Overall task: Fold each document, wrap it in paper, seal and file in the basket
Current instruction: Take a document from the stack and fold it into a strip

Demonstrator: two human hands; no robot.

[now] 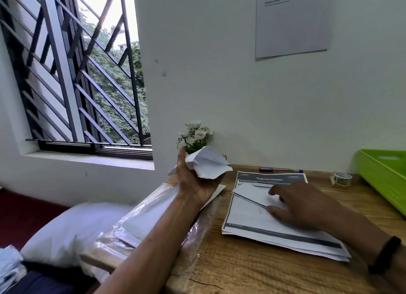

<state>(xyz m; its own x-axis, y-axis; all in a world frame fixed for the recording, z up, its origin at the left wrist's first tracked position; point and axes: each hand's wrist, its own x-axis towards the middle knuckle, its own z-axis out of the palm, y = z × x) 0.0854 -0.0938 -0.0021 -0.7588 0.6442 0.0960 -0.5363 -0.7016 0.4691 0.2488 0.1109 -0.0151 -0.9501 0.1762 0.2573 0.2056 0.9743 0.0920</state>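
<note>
The left hand is raised above the tabletop's left edge, its fingers curled around a crumpled white paper, which bulges out above the palm between thumb and fingertips. The right hand rests on the stack of printed documents, fingers spread and fairly straight, pressing a partly folded sheet that lies under the fingertips on top of the stack. The green basket sits at the right edge, well apart from both hands. A tape roll stands near it.
</note>
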